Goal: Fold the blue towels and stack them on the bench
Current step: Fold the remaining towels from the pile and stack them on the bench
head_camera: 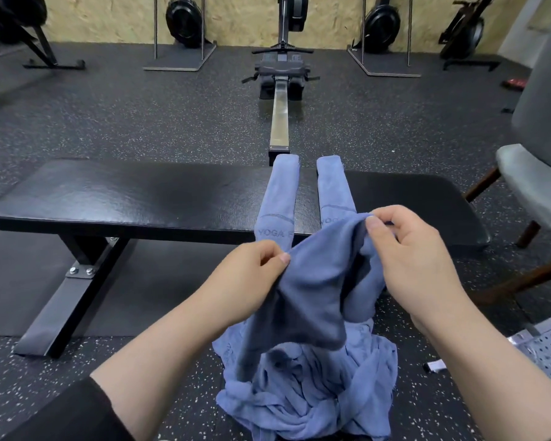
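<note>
Head view: left hand (252, 268) and right hand (417, 249) each pinch the towel (312, 300) edge. Fabric is soft, limp; hold at corners.

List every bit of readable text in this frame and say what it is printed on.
"YOGA", then a cut-off letter: left towel draped over the bench.
"YOGA", partly hidden by the held towel: right towel draped beside it.
White tag on the floor: too small to read.

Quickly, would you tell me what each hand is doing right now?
Left hand: pinching the blue towel.
Right hand: pinching the same towel.
</note>
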